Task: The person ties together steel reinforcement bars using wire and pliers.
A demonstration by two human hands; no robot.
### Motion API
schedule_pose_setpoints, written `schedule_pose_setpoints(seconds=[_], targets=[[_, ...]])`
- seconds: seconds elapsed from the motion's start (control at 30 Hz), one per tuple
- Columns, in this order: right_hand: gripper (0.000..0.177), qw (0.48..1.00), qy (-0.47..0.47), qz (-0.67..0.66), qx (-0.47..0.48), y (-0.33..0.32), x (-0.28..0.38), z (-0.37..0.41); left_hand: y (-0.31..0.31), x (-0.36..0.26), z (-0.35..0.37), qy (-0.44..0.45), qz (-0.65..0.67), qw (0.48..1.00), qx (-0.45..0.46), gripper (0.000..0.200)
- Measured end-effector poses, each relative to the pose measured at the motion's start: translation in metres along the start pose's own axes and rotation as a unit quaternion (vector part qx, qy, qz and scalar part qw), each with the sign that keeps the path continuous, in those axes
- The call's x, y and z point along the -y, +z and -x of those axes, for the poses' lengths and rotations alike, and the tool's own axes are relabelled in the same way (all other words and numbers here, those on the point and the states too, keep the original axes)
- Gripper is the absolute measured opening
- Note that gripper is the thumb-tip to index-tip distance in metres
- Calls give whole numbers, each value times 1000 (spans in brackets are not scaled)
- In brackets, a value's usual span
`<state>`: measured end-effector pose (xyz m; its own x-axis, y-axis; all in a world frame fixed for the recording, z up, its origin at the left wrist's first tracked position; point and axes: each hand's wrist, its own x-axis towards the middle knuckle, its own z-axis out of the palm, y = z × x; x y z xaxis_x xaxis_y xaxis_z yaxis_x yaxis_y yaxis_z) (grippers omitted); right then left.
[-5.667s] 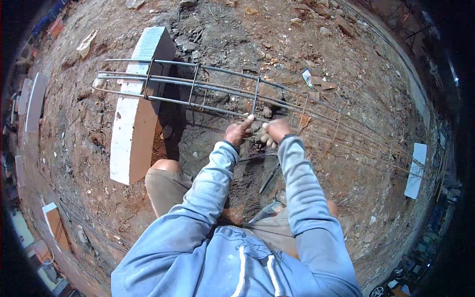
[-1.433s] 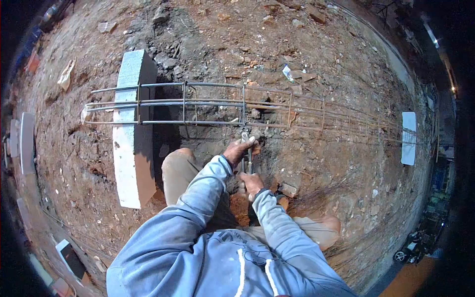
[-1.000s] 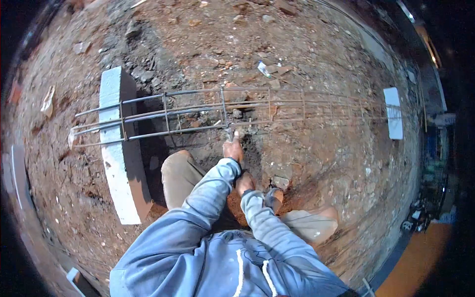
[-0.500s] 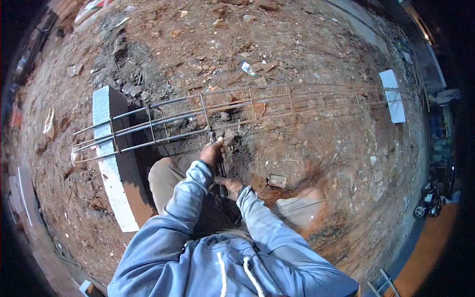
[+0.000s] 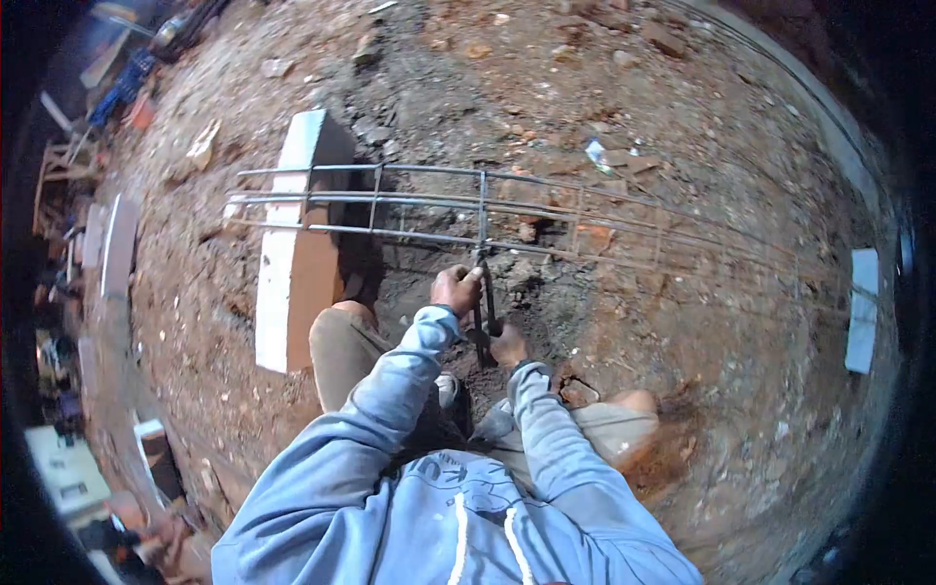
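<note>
A long rebar cage [image 5: 409,235] made of thin bars and square stirrups stretches across in front of me. My left hand [image 5: 456,290] is closed around the upper part of a dark, long-handled tool [image 5: 480,314] that looks like pincers. The tool's tip meets the near bar where a stirrup [image 5: 483,205] crosses it. Lower down, my right hand [image 5: 509,346] grips the tool's handle side. Whether a tie wire sits in the jaws is too small to tell.
The cage rests on a white-topped block [image 5: 278,317] at left and reaches toward another white block [image 5: 863,312] at far right. Rough, stony earth [image 5: 702,409] lies around. Paper scraps [image 5: 597,153] lie beyond the cage. Boards and clutter [image 5: 119,244] line the left edge.
My view has turned, so the cage and blocks sit differently in it. Both hands remain at the same stirrup joint, with the dark tool now more clearly visible between them.
</note>
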<state>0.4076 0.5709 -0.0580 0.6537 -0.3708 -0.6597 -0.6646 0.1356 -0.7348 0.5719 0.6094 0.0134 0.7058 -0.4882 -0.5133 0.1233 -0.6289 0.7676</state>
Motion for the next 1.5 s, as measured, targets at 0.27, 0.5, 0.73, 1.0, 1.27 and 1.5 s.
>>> schedule_pose_setpoints(seconds=[0.27, 0.5, 0.73, 1.0, 1.27, 1.5], targets=[[33, 968, -146, 148, -138, 15, 32, -1, -6, -55, 41, 61, -221, 966, -122, 39], [36, 918, -365, -56, 142, 8, -16, -50, 7, -71, 48, 25, -269, 951, -152, 48], [21, 991, -42, 50, -114, -19, 50, 8, 8, -52, 31, 92, -207, 967, -118, 34], [29, 988, 6, 155, -12, -74, 72, 15, 37, -18, -2, -25, -38, 997, -65, 33], [29, 945, -60, 234, -219, -60, 77, 13, 25, -64, 33, -60, -76, 994, -46, 41], [29, 937, -58, 341, -41, -32, 75, 0, 2, -7, 38, -90, -1, 995, -42, 30]])
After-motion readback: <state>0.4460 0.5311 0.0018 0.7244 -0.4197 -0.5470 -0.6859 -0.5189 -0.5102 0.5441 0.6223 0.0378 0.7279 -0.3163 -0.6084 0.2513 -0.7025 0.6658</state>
